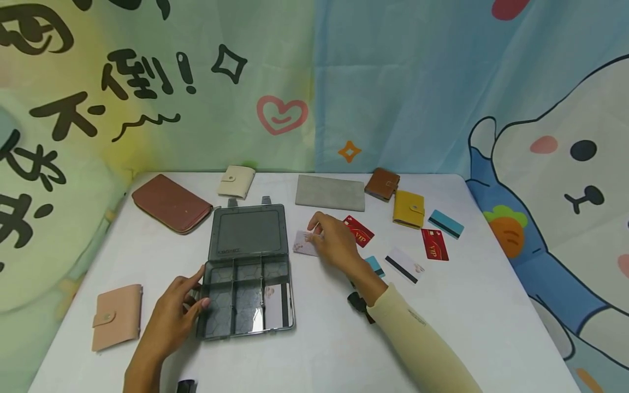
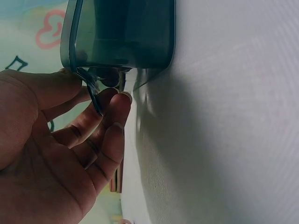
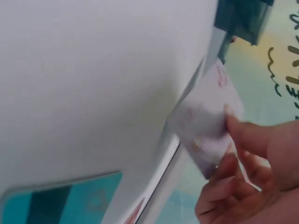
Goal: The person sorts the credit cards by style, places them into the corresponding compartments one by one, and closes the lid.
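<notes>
Carefully, a floral-patterned card (image 1: 303, 244) is pinched at one edge between the thumb and bent fingers of a person's right hand (image 1: 336, 243), its face tilted; whether it touches the table (image 1: 324, 349) cannot be told. Left of that hand sits a grey compartment box (image 1: 247, 273), lid thrown back, a striped card (image 1: 273, 311) in its near-right section. The left hand (image 1: 169, 314), thumb and fingers partly curled, holds the box's left edge. Just beyond the right hand lies a red card (image 1: 360, 232); to its right are a white card (image 1: 404, 265), another red one and a yellow wallet (image 1: 409, 209). Left of the left hand rests a pinkish wallet (image 1: 118, 316); beyond it, a reddish-brown zip wallet (image 1: 172, 203).
</notes>
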Demonstrator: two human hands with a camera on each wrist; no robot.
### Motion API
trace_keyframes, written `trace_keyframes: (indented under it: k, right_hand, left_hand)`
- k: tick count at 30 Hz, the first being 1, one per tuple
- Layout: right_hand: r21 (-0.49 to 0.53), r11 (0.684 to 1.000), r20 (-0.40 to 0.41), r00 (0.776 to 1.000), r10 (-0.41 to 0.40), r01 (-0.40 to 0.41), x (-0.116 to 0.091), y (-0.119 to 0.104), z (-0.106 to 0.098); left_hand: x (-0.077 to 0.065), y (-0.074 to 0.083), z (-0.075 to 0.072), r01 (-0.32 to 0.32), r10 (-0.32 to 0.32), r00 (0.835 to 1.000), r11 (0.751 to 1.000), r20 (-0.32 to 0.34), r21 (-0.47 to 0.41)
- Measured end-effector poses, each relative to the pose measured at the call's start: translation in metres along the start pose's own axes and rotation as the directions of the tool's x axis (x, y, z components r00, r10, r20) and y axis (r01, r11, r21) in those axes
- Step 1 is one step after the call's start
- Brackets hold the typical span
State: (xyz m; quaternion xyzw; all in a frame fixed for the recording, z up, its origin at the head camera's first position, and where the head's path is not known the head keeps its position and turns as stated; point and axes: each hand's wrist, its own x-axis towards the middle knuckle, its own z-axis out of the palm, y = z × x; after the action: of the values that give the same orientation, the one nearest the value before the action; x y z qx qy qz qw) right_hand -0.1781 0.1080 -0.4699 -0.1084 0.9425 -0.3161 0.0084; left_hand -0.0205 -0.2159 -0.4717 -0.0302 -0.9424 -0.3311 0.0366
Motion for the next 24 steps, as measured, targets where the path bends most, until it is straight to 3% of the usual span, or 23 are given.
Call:
trace_keyframes:
  k: [3, 7, 11, 17, 24]
  right_hand:
    - [0.091, 0.996, -0.037, 0.999, 0.006, -0.003, -0.005, -0.003, -0.005]
    - [0.181, 0.982, -0.078, 0.996, -0.039, 0.053, -0.015, -0.008, -0.011]
    - [0.283, 0.957, -0.078, 0.996, -0.048, 0.068, -0.029, -0.018, -0.014]
    - [0.400, 0.916, 0.032, 0.998, -0.048, 0.031, -0.053, -0.034, -0.010]
    - [0.391, 0.920, 0.177, 0.980, -0.091, 0.015, -0.076, -0.044, 0.006]
  left_hand:
    - [0.000, 0.000, 0.000, 0.006, -0.006, 1.000, 1.000, 0.004, -0.001]
    - [0.000, -0.001, 0.000, 0.000, 0.000, 1.000, 1.000, -0.002, -0.008]
    - [-0.001, -0.001, 0.001, -0.003, 0.003, 1.000, 1.000, -0.006, -0.013]
    - [-0.001, -0.001, 0.000, 0.005, -0.005, 1.000, 1.000, 0.006, -0.016]
    - [-0.001, -0.001, 0.000, -0.001, 0.001, 1.000, 1.000, -0.002, -0.017]
